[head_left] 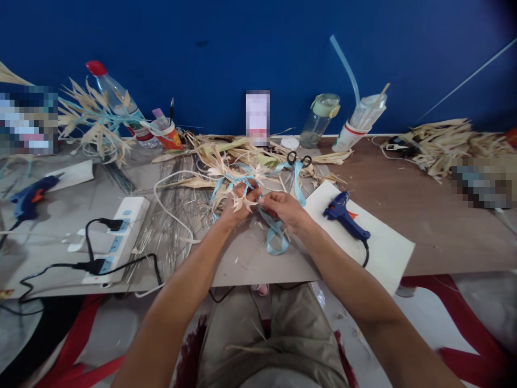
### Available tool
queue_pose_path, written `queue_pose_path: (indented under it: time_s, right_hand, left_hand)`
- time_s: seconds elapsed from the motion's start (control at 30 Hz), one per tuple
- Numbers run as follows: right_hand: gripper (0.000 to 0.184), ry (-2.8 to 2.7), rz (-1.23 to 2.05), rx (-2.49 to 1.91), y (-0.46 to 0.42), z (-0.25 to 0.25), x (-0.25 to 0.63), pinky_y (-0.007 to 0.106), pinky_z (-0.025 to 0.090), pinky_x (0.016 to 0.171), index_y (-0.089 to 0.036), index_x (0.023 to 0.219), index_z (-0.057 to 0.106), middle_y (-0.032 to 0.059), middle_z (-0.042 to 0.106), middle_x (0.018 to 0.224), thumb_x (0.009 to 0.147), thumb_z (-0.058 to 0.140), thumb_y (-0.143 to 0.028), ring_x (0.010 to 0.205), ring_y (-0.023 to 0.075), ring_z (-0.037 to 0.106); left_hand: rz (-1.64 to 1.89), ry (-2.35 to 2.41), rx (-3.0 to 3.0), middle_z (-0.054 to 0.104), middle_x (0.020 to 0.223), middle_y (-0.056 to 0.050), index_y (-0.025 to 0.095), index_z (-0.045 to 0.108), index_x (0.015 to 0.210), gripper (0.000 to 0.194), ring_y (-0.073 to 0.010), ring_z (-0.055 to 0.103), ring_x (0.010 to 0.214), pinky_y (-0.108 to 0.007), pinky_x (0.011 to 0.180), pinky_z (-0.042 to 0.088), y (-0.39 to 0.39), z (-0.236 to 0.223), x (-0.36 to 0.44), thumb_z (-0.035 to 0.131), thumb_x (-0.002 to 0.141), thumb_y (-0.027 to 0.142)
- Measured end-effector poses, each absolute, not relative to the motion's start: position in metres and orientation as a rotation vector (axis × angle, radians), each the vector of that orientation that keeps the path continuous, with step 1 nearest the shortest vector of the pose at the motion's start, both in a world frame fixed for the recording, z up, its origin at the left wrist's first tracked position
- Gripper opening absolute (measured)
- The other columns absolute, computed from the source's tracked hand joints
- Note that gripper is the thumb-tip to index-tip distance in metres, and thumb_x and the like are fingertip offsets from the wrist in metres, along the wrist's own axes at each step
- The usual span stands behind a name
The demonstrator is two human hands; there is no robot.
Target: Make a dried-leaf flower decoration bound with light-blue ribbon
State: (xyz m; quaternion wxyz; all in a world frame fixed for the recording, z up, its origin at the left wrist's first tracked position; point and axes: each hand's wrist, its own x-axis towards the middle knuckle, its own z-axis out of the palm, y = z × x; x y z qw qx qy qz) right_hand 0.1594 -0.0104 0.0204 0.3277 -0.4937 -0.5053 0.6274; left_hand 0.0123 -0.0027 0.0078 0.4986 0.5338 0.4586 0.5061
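My left hand is closed around the blue-wrapped stem of a corn-husk flower spray, whose pale pointed petals fan out above and below the fingers. Close beside it on the right, my right hand pinches a light blue ribbon against the stem. The ribbon's free length hangs in a loop below both hands. Black-handled scissors lie just beyond my right hand, near another stretch of blue ribbon. Dry corn husks are heaped behind the hands.
On the right, a blue glue gun rests on white card; another glue gun lies far left. A power strip with black plugs and thin wires sit left. Bottles, cups and a phone line the blue wall.
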Motion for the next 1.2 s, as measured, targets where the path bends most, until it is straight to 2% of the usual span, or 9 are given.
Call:
queue_pose_path:
  time_s: [0.13,0.33,0.6,1.0,1.2]
  right_hand:
    - [0.031,-1.336,1.674,-1.321,-0.011,0.022,0.157,0.024,0.02,0.045,-0.02,0.055,0.046,-0.0079,0.04,0.046,0.057,0.071,-0.037,0.044,0.0059,0.029]
    - [0.031,-1.393,1.655,-1.389,-0.012,0.021,0.158,0.024,0.018,0.044,-0.02,0.053,0.042,-0.0086,0.036,0.043,0.058,0.07,-0.032,0.042,0.0056,0.029]
    - [0.043,-1.347,1.762,-1.266,-0.011,0.021,0.158,0.023,0.018,0.044,-0.019,0.047,0.04,-0.0081,0.038,0.04,0.051,0.077,-0.04,0.041,0.0045,0.029]
    - [0.037,-1.41,1.763,-1.309,-0.011,0.024,0.16,0.023,0.021,0.044,-0.018,0.047,0.047,-0.0058,0.045,0.042,0.051,0.077,-0.041,0.042,0.0053,0.033]
    - [0.035,-1.479,1.77,-1.325,-0.011,0.028,0.166,0.022,0.023,0.044,-0.016,0.059,0.062,-0.0036,0.051,0.048,0.053,0.077,-0.047,0.045,0.006,0.036]
  left_hand:
    - [1.277,1.136,1.364,0.052,0.065,0.001,0.019,0.056,0.07,0.02,-0.0122,0.045,0.061,-0.029,0.06,0.035,-0.006,0.01,0.016,0.067,0.071,0.036]
    - [1.266,1.155,1.438,0.054,0.065,-0.001,0.021,0.056,0.066,0.021,-0.0148,0.049,0.063,-0.03,0.062,0.038,-0.006,0.009,0.016,0.068,0.07,0.037]
    - [1.238,1.166,1.533,0.052,0.065,-0.002,0.022,0.052,0.06,0.025,-0.0177,0.048,0.067,-0.032,0.069,0.041,-0.01,0.022,0.017,0.069,0.067,0.04]
    - [1.17,1.088,1.364,0.05,0.066,0.002,0.021,0.055,0.076,0.021,-0.0122,0.043,0.06,-0.027,0.058,0.035,-0.008,0.007,0.009,0.066,0.072,0.038]
    - [1.193,1.02,1.249,0.048,0.065,0.003,0.021,0.053,0.077,0.026,-0.0105,0.041,0.056,-0.025,0.053,0.035,-0.005,0.003,0.006,0.066,0.071,0.043]
